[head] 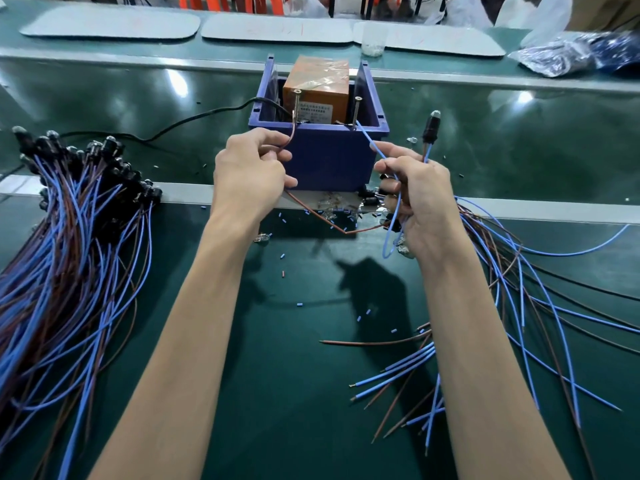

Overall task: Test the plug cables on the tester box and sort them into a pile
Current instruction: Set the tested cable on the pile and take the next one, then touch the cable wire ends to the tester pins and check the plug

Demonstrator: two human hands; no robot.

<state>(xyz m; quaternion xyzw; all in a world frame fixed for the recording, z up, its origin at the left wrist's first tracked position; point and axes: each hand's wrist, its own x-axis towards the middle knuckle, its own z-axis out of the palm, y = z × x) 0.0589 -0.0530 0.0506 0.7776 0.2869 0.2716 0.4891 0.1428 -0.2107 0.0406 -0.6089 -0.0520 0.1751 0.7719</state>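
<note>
Mid-test. My left hand [251, 171] pinches the brown lead [292, 133] between thumb and forefinger, its bare tip up against the left screw post [297, 98] of the tester box [329, 157] at 12 o'clock. My right hand [415, 192] has its fingers curled round the blue lead [377, 148], whose tip is aimed at the right screw post [356, 110]; touching or just short, can't tell. The same hand grips the plug head [432, 128], which sticks upright at 1 o'clock. Bulb lit or not: can't tell.

Progress: the big sorted pile [69, 220] at 9 o'clock holds many cables, heads bunched at the far end, so I'd judge well over half done. The loose cables [519, 289] fan out at 4 o'clock from under my right hand, a smaller lot, likely untested. Left to do: confirm this one, drop it at 9, then repeat for the rest. Bits of stripped insulation [360, 318] litter the mat at 6.
</note>
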